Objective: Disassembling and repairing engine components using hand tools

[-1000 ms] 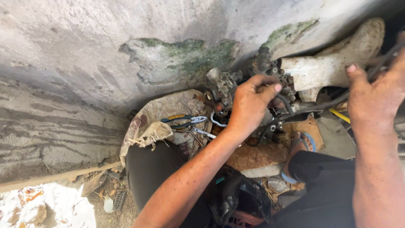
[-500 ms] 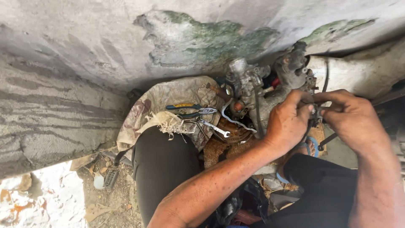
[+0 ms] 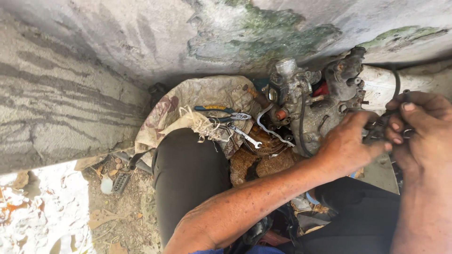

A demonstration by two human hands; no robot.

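Left hand: the left hand (image 3: pixel 346 143) lies with the back up, fingers bent and closed around a small dark part (image 3: pixel 378 129) at the right side of the engine.
Right hand: the right hand (image 3: pixel 419 127) is curled, its fingertips (image 3: pixel 394 126) pinch the same dark part from the other side; the two hands touch each other there.
Place of the part: it sits between both hands, just beside the grey carburettor (image 3: pixel 301 101), below the pale pipe (image 3: pixel 381 82).
Direction of the part: mostly hidden by the fingers; I cannot tell its long axis surely.
Black cable (image 3: pixel 301 129): it runs down in front of the carburettor in a curve.
Tools: pliers (image 3: pixel 225 113) with blue and yellow handles lie on the worn sack (image 3: pixel 207 94), long axis left to right, jaws to the right; a small spanner (image 3: pixel 246 136) lies near them, slanted down to the right.
Knee: the dark trouser knee (image 3: pixel 188 174) is below the sack.
Behind: a rough concrete wall (image 3: pixel 94 70).
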